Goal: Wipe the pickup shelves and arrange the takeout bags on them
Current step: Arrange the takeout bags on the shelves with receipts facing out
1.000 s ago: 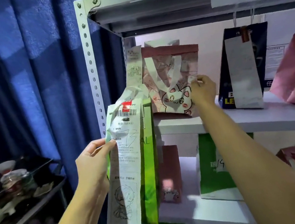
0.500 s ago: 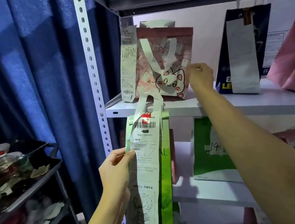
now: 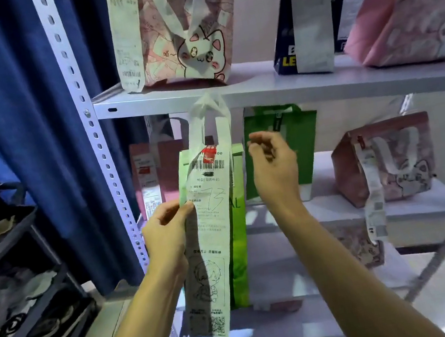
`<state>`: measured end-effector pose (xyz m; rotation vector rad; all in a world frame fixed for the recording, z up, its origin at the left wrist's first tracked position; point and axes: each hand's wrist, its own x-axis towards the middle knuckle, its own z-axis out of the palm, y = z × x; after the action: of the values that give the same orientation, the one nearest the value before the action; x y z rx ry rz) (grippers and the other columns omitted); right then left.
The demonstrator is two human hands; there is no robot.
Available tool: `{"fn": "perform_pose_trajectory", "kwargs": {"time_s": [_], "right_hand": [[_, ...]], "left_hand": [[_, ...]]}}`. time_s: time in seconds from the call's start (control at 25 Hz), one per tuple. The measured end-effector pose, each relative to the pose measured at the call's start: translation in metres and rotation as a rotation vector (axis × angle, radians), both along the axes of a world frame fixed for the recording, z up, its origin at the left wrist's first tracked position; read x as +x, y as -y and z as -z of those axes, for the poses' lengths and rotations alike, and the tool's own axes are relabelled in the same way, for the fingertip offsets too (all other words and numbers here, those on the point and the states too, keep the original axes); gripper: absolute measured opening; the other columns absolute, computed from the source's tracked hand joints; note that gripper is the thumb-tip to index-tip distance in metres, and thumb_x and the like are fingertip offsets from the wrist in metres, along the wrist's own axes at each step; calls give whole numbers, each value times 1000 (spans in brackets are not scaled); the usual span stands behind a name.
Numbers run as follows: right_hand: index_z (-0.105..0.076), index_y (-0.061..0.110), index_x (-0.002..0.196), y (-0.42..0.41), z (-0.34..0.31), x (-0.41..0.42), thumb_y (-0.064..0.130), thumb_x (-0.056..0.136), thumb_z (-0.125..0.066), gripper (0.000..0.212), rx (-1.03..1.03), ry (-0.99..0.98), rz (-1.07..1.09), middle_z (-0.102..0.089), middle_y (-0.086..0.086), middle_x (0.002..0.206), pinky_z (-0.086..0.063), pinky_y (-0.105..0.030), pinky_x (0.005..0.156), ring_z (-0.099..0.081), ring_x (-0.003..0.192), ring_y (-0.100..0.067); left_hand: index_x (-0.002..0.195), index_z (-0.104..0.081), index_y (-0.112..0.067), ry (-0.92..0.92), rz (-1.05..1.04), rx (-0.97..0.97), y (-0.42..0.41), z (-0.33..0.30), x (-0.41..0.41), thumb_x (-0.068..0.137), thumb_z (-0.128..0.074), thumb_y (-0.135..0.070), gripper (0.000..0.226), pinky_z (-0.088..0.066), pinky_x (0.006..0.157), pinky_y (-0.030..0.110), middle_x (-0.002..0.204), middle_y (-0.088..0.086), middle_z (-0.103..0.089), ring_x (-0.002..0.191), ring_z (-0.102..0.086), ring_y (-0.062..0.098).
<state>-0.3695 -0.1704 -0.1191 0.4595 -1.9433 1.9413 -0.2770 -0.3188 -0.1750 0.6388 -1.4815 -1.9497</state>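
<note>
Left hand [image 3: 167, 231] pinches the long white paper receipt [image 3: 211, 229] on the narrow green non-woven takeout bag [image 3: 237, 225]; right hand [image 3: 275, 171] loosely curled, apparently grasping nothing, beside it.

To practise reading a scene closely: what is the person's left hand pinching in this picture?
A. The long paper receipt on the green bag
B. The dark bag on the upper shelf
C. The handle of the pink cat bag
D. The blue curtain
A: the left hand grips the edge of the receipt hanging down the green bag, while the right hand is free beside it.
</note>
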Motion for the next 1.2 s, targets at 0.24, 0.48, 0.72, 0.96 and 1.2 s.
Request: {"fn": "perform_pose_trajectory", "kwargs": {"time_s": [0.24, 0.48, 0.72, 0.96, 1.2], "right_hand": [[-63, 27, 105, -29, 135, 65, 27, 101, -58, 8, 100, 328, -80, -72, 17, 92, -51, -10, 68, -66, 85, 5], [-68, 26, 93, -66, 211, 85, 15, 98, -62, 13, 123, 469, -28, -74, 15, 87, -53, -13, 64, -70, 79, -1], [-72, 20, 85, -110, 281, 83, 6, 95, -63, 20, 142, 695, 46, -77, 7, 81, -56, -19, 64, -72, 74, -8], [-71, 35, 79, -152, 315, 38, 9, 97, -58, 34, 261, 823, 104, -73, 23, 76, -52, -16, 63, -68, 70, 2], [-73, 30, 81, -170, 343, -44, 16, 92, -65, 20, 281, 972, 167, -73, 10, 80, -49, -19, 67, -66, 74, -8]], "left_hand": [[84, -75, -17, 157, 57, -10, -28, 73, 3, 83, -77, -15, 3, -59, 85, 49, 84, 3, -77, 91, -72, 30], [84, -74, -17, 286, 113, 17, -66, 145, 14, 84, -76, -12, 5, -59, 77, 41, 82, 2, -76, 90, -72, 30], [81, -74, -19, 471, 170, 20, -108, 216, 9, 87, -72, -8, 13, -57, 77, 39, 83, 1, -76, 87, -70, 26], [78, -72, -29, 615, 194, 17, -154, 259, -25, 88, -71, -13, 19, -50, 65, 22, 83, -9, -75, 84, -68, 14], [102, -76, -11, 689, 183, 41, -176, 284, -94, 88, -71, -13, 15, -55, 93, 47, 100, 8, -76, 98, -70, 29]]}}
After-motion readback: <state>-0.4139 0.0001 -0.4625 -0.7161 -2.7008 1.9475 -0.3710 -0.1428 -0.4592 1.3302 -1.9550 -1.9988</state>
